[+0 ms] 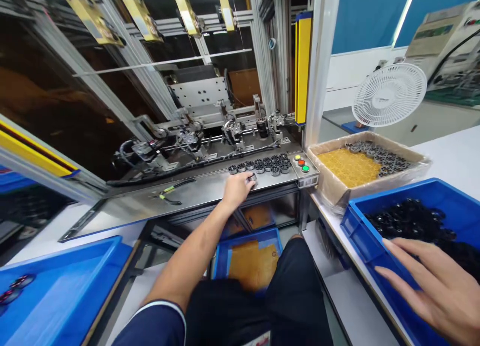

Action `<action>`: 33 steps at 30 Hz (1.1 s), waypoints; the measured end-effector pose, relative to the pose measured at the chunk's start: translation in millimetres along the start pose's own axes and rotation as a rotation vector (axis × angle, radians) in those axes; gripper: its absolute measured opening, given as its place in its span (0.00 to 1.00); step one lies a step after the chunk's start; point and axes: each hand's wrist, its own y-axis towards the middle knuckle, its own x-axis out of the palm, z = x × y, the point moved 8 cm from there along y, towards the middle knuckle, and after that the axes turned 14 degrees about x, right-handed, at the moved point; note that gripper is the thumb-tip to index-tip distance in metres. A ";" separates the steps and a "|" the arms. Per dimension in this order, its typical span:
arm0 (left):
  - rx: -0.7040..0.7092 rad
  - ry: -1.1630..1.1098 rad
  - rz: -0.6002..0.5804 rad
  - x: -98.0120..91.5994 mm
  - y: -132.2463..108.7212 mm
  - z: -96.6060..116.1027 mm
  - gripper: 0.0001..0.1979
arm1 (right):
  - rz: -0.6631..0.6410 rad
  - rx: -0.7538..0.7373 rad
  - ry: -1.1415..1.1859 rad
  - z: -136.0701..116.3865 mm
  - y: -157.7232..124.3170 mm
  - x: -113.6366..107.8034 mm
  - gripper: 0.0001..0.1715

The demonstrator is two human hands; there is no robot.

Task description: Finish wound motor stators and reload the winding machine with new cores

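Observation:
My left hand (pixel 237 190) is at the metal ledge, its fingers closed on a small round motor-core-like part (pixel 252 178). Just beyond it, several similar dark round parts (pixel 275 170) stand in rows on the ledge. At the right, my right hand (pixel 435 283) hovers over the near rim of a blue bin (pixel 362 233). Its fingers are stretched and spread, with nothing visible between them. Inside that bin lies a heap of black ring-shaped parts (pixel 410 221).
Cutters with green-black handles (pixel 170 190) lie on the ledge. Yellow, red and green buttons (pixel 302 163) sit at its right end. Behind are machine fixtures (pixel 232 132). A lined carton (pixel 339 193), a white fan (pixel 390 95) and a left blue bin (pixel 71 281) stand around.

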 end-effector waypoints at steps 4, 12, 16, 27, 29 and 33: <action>0.090 0.084 -0.116 11.4 17.7 -23.5 0.16 | -0.004 -0.106 -0.213 -2.4 8.7 5.3 0.21; 0.212 0.175 -0.184 10.1 23.2 -7.7 0.23 | -0.459 0.447 -0.484 122.8 -2.8 46.1 0.19; 0.377 0.134 -0.120 13.5 73.9 72.7 0.26 | -0.738 0.555 -0.466 137.6 -30.2 78.3 0.22; 0.822 -0.073 -0.561 188.5 176.5 331.1 0.17 | -0.929 0.644 -0.548 136.8 -31.3 68.3 0.16; 0.864 -0.091 -0.634 212.4 178.2 345.4 0.17 | -0.943 0.639 -0.549 132.2 -27.2 66.2 0.19; 0.892 -0.103 -0.684 233.9 180.3 349.7 0.17 | -0.970 0.618 -0.529 125.8 -25.3 68.2 0.20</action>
